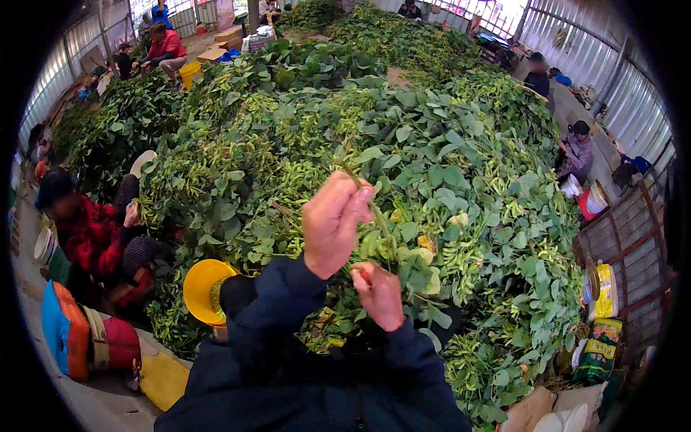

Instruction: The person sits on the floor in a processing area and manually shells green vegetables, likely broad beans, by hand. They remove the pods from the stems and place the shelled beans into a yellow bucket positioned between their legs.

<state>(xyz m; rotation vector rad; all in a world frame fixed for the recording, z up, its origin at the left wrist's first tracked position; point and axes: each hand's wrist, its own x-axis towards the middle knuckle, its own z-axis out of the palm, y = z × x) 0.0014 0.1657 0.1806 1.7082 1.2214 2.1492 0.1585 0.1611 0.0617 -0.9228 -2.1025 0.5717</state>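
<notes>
My left hand (333, 224) is raised in front of me, its thumb and fingers pinching the green stem of a soybean plant (384, 224). Pods and leaves hang from that stem on the right. Lower down, my right hand (380, 297) is curled near the hanging leaves, with a small red object (365, 276) showing between thumb and fingers; what it is stays mostly hidden. A big heap of cut soybean plants (302, 146) with green pods spreads before me. By my left forearm a yellow bucket (202, 289) stands tilted, with green pods inside.
To the left sits a person in red plaid (94, 232); others sit around the heap. Behind me on the left are a red bucket (121, 343) and a yellow board (163, 380). A metal-framed panel (626, 254) and filled sacks (596, 351) line the right side.
</notes>
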